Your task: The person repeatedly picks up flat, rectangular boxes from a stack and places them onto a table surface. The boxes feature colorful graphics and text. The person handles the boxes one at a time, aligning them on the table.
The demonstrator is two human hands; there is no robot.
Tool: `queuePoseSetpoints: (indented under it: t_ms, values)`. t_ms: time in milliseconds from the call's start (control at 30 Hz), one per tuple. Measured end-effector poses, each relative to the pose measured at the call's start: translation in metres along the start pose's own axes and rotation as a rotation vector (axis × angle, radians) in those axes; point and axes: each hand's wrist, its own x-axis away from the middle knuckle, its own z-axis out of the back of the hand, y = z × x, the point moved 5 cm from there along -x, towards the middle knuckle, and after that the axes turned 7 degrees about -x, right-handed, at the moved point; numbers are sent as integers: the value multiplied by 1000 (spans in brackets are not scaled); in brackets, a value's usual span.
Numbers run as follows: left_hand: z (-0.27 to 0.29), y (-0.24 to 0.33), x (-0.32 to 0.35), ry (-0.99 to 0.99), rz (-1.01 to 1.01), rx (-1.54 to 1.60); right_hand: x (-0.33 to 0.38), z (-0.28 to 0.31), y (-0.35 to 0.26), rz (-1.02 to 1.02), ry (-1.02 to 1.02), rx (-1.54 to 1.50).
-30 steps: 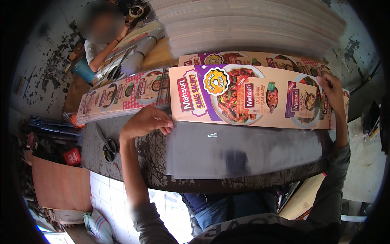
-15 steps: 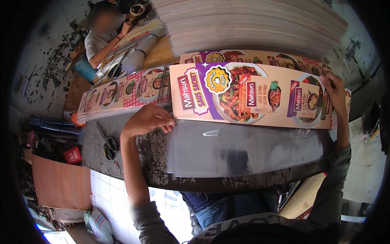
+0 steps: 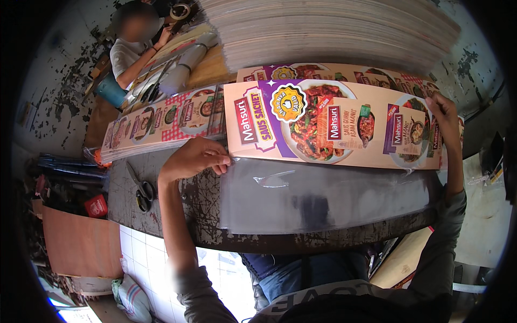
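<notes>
L hand (image 3: 195,159), R hand (image 3: 445,114), holding printed sheet (image 3: 334,125)

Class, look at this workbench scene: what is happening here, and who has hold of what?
A person at a worn workbench holds a long printed food-advert card flat, the left hand pinching its lower left corner and the right hand on its right end. A clear plastic sheet lies just below the card. Scissors rest to the left, a tall stack of sheets stands behind, and another person works at the far left.
</notes>
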Motion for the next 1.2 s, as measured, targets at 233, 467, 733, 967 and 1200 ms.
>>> queuePoseSetpoints:
  t_ms: [233,467,733,967,1200]
  values:
    - [0,1,1,9,-9,-9,1,-1,1,-73,49,-4]
    - [0,-1,1,-3,-34,-46,2,2,5,-96,55,-44]
    - [0,-3,1,-20,4,-26,-3,-6,-23,112,34,186]
    - [0,-4,-1,-16,-2,-17,3,-5,-31,275,76,396]
    - [1,-6,0,6,28,-19,3,-15,-25,207,77,472]
